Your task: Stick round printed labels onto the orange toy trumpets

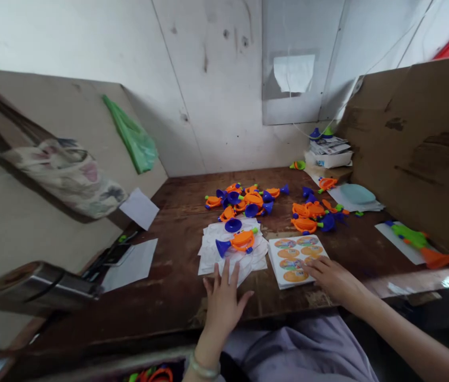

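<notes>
My left hand (223,302) is open, its fingers spread just in front of an orange toy trumpet (243,241) with a blue bell and green mouthpiece. That toy trumpet lies on a heap of white paper sheets (210,254), beside a loose blue bell (232,225). My right hand (333,276) rests its outstretched fingers on the right side of a stack of sticker sheets (278,249) printed with oval orange and blue stickers. Its fingertips touch the sheet near the lower right ovals; whether a sticker is lifted there cannot be made out.
More orange toy trumpets (253,199) lie piled behind the paper, and another group (307,210) sits to the right. A green toy (411,236) lies far right by a cardboard panel (419,138). A steel thermos (41,286) and cloth bag (65,175) are left.
</notes>
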The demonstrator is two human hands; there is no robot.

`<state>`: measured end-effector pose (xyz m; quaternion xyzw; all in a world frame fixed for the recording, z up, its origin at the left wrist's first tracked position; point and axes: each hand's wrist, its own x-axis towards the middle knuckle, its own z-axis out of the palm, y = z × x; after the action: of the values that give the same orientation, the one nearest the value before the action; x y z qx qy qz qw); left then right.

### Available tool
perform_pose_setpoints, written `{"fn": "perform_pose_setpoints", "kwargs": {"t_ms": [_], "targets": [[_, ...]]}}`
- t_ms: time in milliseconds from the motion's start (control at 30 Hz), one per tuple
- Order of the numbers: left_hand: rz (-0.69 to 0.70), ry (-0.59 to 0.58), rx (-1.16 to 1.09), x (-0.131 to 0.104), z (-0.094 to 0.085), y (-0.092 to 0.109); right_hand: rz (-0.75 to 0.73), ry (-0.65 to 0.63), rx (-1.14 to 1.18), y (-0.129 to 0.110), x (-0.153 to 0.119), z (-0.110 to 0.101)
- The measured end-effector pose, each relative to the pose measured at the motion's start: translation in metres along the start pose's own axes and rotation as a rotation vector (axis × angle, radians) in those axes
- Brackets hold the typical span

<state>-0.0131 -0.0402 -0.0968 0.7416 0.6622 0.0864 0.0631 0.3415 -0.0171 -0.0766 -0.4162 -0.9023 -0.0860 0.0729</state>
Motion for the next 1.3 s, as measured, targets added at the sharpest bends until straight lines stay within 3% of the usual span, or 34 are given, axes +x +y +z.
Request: {"fn": "perform_pose_setpoints", "kwargs": {"t_ms": [167, 300, 467, 567, 633, 700, 800, 867, 933, 1033, 1100, 1200, 1300], "targets": [[-0.028, -0.051, -0.043, 0.044, -0.003, -0.01, -0.081, 0.053, 0.029, 0.016, -0.014, 0.015], [-0.02, -0.007, -0.139, 0.063, -0.002, -0.024, -0.032, 0.011, 0.113, 0.024, -0.013, 0.009], [0.0, 0.109, -0.347, 0.05, -0.003, -0.02, 0.134, -0.226, 0.294, 0.026, 0.007, -0.021], [0.022, 0.152, -0.531, 0.035, -0.01, -0.001, 0.171, -0.234, 0.363, 0.029, 0.01, -0.029], [0.035, 0.157, -0.64, 0.03, -0.015, 0.015, 0.125, -0.139, 0.411, 0.031, 0.008, -0.028], [-0.02, 0.085, -0.823, 0.031, -0.022, 0.031, 0.052, 0.059, 0.445, 0.03, 0.004, -0.026], [-0.171, -0.189, -1.205, 0.038, -0.032, 0.049, -0.056, 0.344, 0.457, 0.019, 0.005, -0.029], [-0.226, -0.375, -1.449, 0.042, -0.039, 0.058, -0.117, 0.439, 0.454, 0.007, 0.01, -0.036], [-0.247, -0.409, -1.587, 0.042, -0.045, 0.064, -0.14, 0.51, 0.431, -0.004, 0.017, -0.043], [-0.322, -0.351, -1.689, 0.034, -0.053, 0.069, -0.115, 0.617, 0.368, -0.015, 0.025, -0.049], [-0.37, -0.333, -1.759, 0.028, -0.055, 0.071, -0.014, 0.636, 0.363, -0.017, 0.029, -0.047], [-0.39, -0.053, -1.741, 0.023, -0.054, 0.069, 0.205, 0.617, 0.463, -0.018, 0.034, -0.036], [-0.341, 0.222, -1.564, 0.02, -0.053, 0.066, 0.322, 0.493, 0.832, -0.022, 0.042, -0.028]]}}
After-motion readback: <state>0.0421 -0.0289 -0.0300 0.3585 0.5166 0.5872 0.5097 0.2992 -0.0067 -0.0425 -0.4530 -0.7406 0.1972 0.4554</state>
